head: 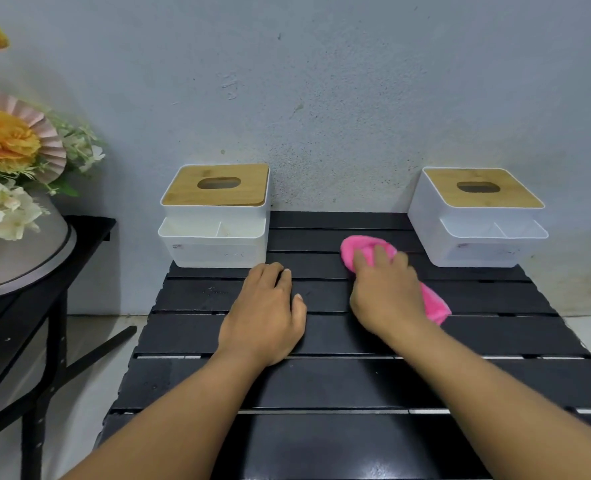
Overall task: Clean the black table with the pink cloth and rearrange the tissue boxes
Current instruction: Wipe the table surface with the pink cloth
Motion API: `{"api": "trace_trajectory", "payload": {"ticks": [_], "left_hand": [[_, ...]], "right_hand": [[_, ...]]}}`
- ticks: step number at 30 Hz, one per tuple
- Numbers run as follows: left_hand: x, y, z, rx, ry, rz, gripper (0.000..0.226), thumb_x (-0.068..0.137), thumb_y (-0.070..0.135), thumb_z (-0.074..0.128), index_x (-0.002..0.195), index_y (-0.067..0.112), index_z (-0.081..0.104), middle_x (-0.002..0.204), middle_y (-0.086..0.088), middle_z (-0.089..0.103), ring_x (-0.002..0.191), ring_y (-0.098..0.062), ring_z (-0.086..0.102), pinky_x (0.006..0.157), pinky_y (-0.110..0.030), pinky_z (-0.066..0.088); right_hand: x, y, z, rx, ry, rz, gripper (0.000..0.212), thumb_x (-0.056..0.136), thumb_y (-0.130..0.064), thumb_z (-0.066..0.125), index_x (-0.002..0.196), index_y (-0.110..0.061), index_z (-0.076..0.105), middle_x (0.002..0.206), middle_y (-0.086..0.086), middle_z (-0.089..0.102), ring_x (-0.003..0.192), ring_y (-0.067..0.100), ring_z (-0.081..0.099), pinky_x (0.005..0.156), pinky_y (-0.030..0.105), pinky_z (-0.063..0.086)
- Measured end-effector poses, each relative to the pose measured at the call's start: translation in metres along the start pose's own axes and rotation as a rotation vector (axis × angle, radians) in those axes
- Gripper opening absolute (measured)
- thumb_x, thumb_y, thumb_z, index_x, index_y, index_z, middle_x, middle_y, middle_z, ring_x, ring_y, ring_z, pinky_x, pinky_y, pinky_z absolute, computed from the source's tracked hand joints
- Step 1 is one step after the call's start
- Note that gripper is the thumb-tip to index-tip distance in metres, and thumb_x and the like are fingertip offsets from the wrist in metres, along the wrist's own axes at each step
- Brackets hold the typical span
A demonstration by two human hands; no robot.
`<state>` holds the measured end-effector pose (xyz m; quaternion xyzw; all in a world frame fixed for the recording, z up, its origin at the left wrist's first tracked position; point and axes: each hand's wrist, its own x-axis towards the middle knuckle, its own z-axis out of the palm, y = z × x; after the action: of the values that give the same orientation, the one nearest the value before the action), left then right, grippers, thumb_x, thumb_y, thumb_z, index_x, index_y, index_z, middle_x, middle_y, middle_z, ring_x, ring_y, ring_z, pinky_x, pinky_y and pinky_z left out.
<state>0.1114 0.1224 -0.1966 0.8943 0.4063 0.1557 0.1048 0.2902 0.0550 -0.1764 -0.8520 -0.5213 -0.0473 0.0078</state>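
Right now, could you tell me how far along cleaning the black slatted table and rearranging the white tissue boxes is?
Done: nothing clearly finished; the left white wooden-lidded tissue box and the right one stand at far corners of the black slatted table, by the wall. In hand: the right hand presses the pink cloth onto slats between them; the left hand rests flat. Left: probably the remaining slats and box rearranging.

Black table [322,382]: slatted top, far edge against the wall.
Pink cloth [356,244]: bunched, on the far middle slats, pressed under my right hand [387,296].
Left tissue box [214,244]: white, wooden slotted lid, upright, far left corner.
Right tissue box [474,244]: same kind, far right corner, slightly turned.
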Motion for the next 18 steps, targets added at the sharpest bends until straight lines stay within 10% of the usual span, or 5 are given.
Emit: {"api": "trace_trajectory", "payload": {"ticks": [4,13,18], "left_hand": [[0.001,0.001,0.0,-0.004,0.006,0.007,0.041,0.099,0.037,0.035,0.125,0.011,0.053,0.129,0.006,0.042,0.128,-0.013,0.033,0.092,-0.031,0.049],[-0.001,0.002,-0.002,-0.009,-0.004,0.01,0.044,0.1,0.037,0.035,0.13,0.01,0.051,0.134,0.005,0.041,0.131,-0.013,0.03,0.097,-0.031,0.046],[-0.001,0.001,-0.002,-0.01,-0.005,0.002,0.043,0.099,0.037,0.037,0.129,0.009,0.052,0.134,0.004,0.042,0.131,-0.014,0.031,0.097,-0.034,0.047]], "right_hand": [[-0.043,-0.012,0.002,0.003,0.029,-0.17,0.048,0.076,-0.016,0.058,0.124,-0.015,0.058,0.131,0.016,0.055,0.087,0.034,0.049,0.066,0.037,0.031],[0.091,-0.028,0.002,0.054,-0.087,-0.065,0.055,0.091,-0.02,0.047,0.145,-0.021,0.038,0.153,0.011,0.03,0.125,0.037,0.033,0.102,0.043,0.033],[0.068,-0.022,0.008,0.026,0.027,-0.203,0.045,0.091,-0.021,0.046,0.136,-0.026,0.043,0.151,0.006,0.034,0.11,0.035,0.04,0.086,0.04,0.034]]}}
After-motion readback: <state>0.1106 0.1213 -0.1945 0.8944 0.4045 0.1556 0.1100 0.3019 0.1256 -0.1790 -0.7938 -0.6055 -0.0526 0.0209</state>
